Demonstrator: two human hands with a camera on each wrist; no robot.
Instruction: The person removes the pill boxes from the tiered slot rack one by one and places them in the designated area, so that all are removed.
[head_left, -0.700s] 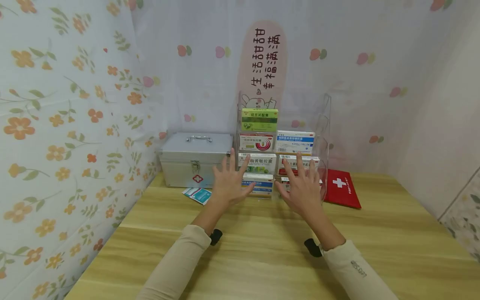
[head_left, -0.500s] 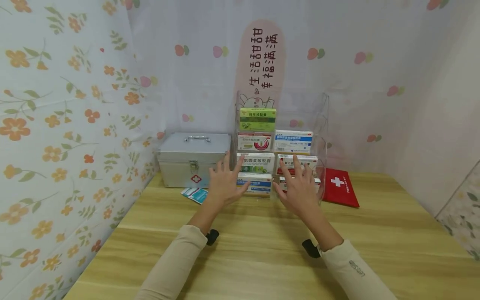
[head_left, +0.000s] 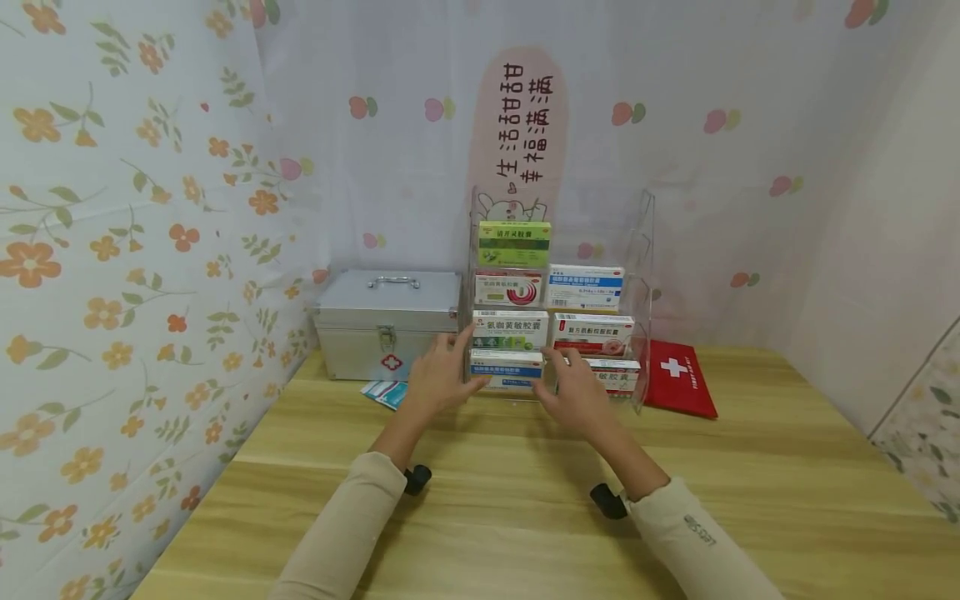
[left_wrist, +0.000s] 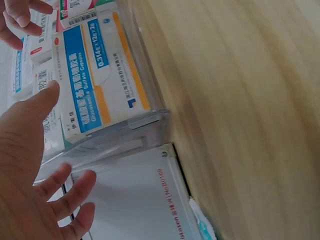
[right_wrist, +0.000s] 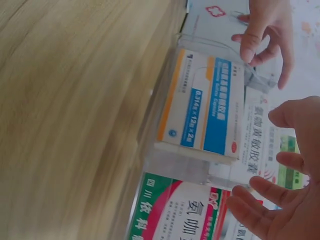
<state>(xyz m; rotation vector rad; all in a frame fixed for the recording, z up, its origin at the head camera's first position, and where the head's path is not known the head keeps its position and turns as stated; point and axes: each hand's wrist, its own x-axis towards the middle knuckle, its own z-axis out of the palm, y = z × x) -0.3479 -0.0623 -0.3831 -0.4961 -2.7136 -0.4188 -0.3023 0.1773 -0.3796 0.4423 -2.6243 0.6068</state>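
Both hands have dropped lower and moved closer to the rack since the earlier frames, down to the bottom tier; the blue-and-orange medicine box [head_left: 506,369] sits in the lowest left slot of the clear acrylic rack [head_left: 640,250], which stands on the desk [head_left: 750,483] against the back wall; the left hand [head_left: 437,379] is at the rack's left edge, its fingers [left_wrist: 65,192] spread and relaxed beside the box, gripping nothing; the right hand [head_left: 573,392] is in front of the rack between the two bottom slots, its fingers [right_wrist: 255,200] also loosely spread and holding nothing; whether either hand touches the acrylic cannot be told; to the right in the same tier lies a red-and-white box [head_left: 615,377]; higher tiers hold more medicine boxes, a green one [head_left: 514,242] topmost; left of the rack stands a silver first-aid case [head_left: 386,321], with a teal packet [head_left: 384,392] lying in front of it; right of the rack leans a red first-aid pouch [head_left: 678,379].
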